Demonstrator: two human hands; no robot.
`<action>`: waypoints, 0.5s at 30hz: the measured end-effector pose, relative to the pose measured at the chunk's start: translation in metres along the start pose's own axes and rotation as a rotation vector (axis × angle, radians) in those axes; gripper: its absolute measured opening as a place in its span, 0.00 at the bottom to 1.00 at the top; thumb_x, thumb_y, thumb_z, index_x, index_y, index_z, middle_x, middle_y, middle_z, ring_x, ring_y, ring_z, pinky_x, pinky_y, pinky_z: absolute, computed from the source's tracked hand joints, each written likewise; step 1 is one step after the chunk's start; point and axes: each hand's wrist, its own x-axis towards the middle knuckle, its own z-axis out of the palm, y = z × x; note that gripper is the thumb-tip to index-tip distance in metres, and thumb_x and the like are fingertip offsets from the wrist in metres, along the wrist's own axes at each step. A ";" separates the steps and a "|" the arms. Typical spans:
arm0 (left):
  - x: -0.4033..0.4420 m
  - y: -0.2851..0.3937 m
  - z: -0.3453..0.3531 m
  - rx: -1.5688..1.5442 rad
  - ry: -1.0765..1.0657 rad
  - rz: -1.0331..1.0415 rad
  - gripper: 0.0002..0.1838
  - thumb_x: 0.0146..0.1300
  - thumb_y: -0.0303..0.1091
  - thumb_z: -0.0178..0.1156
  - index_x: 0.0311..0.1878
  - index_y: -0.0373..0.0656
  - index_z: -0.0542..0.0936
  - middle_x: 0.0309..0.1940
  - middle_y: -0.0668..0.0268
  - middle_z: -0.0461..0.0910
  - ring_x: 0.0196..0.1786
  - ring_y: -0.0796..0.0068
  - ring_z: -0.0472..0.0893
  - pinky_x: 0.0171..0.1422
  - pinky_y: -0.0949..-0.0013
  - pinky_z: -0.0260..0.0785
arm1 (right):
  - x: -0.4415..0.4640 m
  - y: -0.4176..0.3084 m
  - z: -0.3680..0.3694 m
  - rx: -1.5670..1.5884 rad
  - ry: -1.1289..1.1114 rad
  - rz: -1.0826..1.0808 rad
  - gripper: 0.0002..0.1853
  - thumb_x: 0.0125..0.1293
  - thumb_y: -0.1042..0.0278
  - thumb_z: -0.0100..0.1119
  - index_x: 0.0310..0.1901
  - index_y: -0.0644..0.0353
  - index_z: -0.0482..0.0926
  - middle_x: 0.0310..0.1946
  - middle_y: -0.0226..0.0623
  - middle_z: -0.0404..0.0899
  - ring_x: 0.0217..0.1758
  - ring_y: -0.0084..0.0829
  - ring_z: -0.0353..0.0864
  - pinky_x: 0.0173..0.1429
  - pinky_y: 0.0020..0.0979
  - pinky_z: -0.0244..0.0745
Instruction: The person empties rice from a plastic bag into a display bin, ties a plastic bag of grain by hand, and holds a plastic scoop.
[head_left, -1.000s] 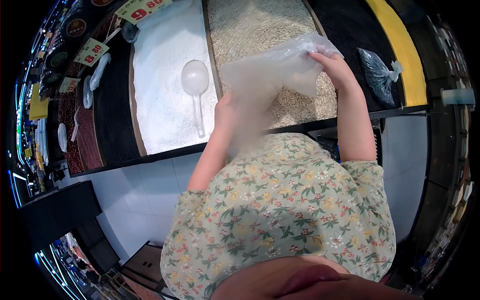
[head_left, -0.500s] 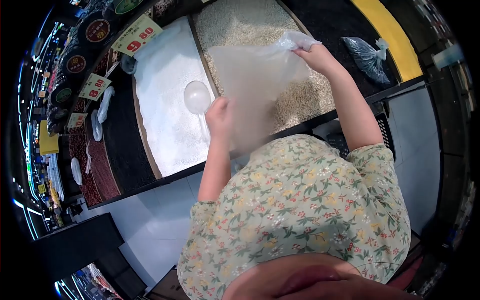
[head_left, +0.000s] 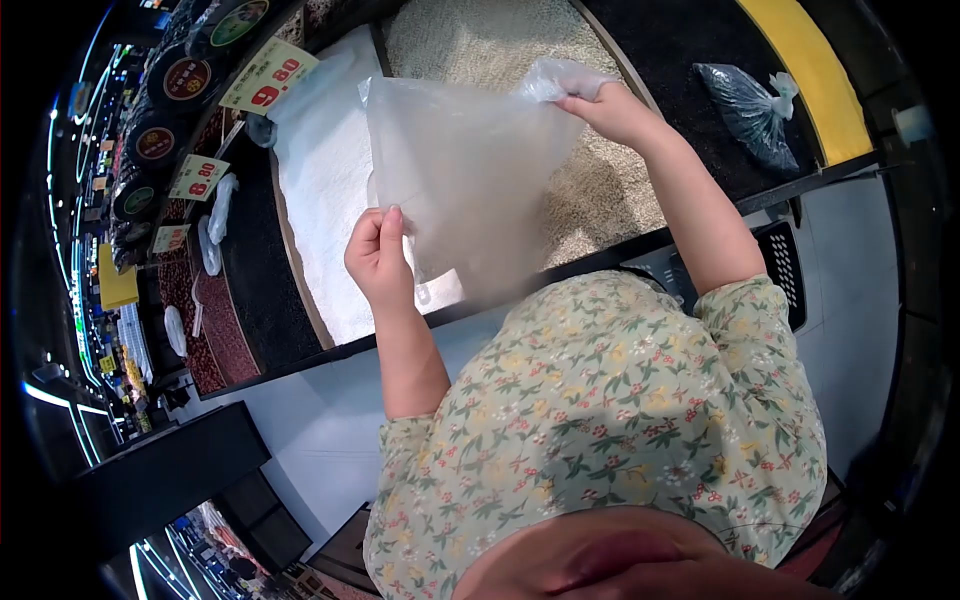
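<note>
A thin, clear plastic bag (head_left: 465,190) stretches between my two hands above the bins. My left hand (head_left: 380,260) pinches its left edge between thumb and fingers. At the upper right, my right hand (head_left: 615,110) is closed on the bag's bunched-up corner. Below the bag lie a bin of white grain (head_left: 320,200) and a bin of beige grain (head_left: 600,200). A clear scoop's handle end (head_left: 423,294) peeks out under the bag; the rest of the scoop is covered.
A tied bag of dark grains (head_left: 745,115) lies on the black bin at right, beside a yellow strip (head_left: 800,60). Price cards (head_left: 270,75) stand at the upper left. Bins of reddish beans (head_left: 220,325) lie further left. The bins' dark front edge (head_left: 560,268) runs before me.
My left hand has moved left, pulling the bag's edge out over the white grain and across the scoop. My right hand has shifted slightly left, still holding the bag.
</note>
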 end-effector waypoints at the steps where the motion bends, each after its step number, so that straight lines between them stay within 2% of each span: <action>1: 0.002 0.001 -0.005 -0.014 0.008 0.027 0.10 0.62 0.27 0.55 0.24 0.37 0.74 0.23 0.70 0.74 0.28 0.84 0.68 0.36 0.80 0.58 | 0.003 0.003 0.005 0.017 -0.001 -0.022 0.18 0.61 0.59 0.58 0.50 0.58 0.78 0.44 0.40 0.80 0.48 0.31 0.78 0.53 0.31 0.70; 7: 0.020 0.020 -0.011 0.007 0.080 0.022 0.09 0.62 0.27 0.55 0.25 0.36 0.75 0.24 0.68 0.75 0.29 0.83 0.70 0.39 0.80 0.60 | 0.019 -0.006 0.010 0.045 -0.091 -0.003 0.16 0.61 0.59 0.57 0.48 0.59 0.79 0.42 0.39 0.80 0.47 0.31 0.78 0.52 0.31 0.71; 15: 0.040 0.039 -0.015 0.113 0.105 0.075 0.11 0.64 0.28 0.54 0.25 0.35 0.74 0.22 0.68 0.75 0.27 0.84 0.69 0.35 0.80 0.60 | 0.037 0.006 0.025 0.108 -0.155 0.005 0.17 0.61 0.59 0.57 0.50 0.57 0.78 0.44 0.38 0.80 0.48 0.31 0.78 0.53 0.32 0.72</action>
